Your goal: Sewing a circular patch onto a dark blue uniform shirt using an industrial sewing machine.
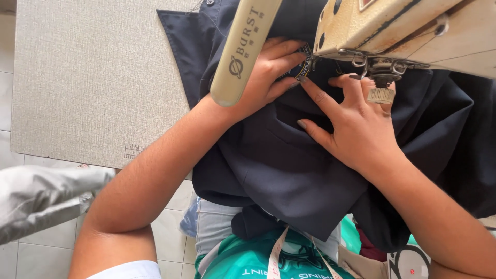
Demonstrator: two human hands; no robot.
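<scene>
The dark navy garment [279,160] lies heaped on the tabletop [93,77] under the head of a cream-coloured sewing machine [392,26], spilling off the near edge into the person's lap. Both hands work just in front of the machine's needle area. The left hand [266,72] lies flat on the cloth, partly hidden behind the machine's pale lamp arm [243,51], its grip spread apart, fingertips pinning a round embroidered patch [305,62] against the fabric. The right hand [351,124] rests just right of the patch, fingers also splayed and pressing down, index finger reaching toward the patch's edge; neither hand is closed around anything. To my eye the patch is being set or guided under the presser foot [381,82] for stitching onto the garment. That kind of work asks for steady, even pressure, the cloth kept smooth, and fingertips held clear of the needle. A measuring tape [276,253] hangs at the person's chest.
</scene>
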